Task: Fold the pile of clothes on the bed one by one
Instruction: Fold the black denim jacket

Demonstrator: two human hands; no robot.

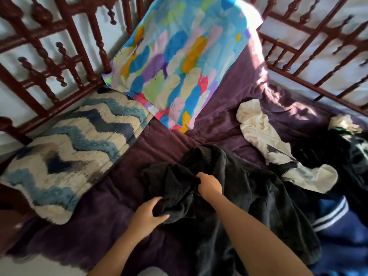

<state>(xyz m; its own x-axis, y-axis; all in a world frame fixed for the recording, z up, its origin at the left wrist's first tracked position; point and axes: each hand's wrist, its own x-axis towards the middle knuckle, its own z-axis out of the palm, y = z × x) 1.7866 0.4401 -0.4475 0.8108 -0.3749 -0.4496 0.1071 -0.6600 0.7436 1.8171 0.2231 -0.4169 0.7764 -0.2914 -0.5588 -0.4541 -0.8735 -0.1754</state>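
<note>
Both hands clutch a crumpled black denim-like garment at lower centre of the frame, on the purple bed sheet. Left hand pinches a bunched edge, thumb on top; right hand grips a fold just above and to the right. Likely sorting out its shape before folding, so it's held up off the bed a little. Rest of pile lies right of frame: white printed cloth, blue striped-cuff garment, dark clothes unfolded. Zigzag blue-cream cushion left, feather-print pillow top centre.
</note>
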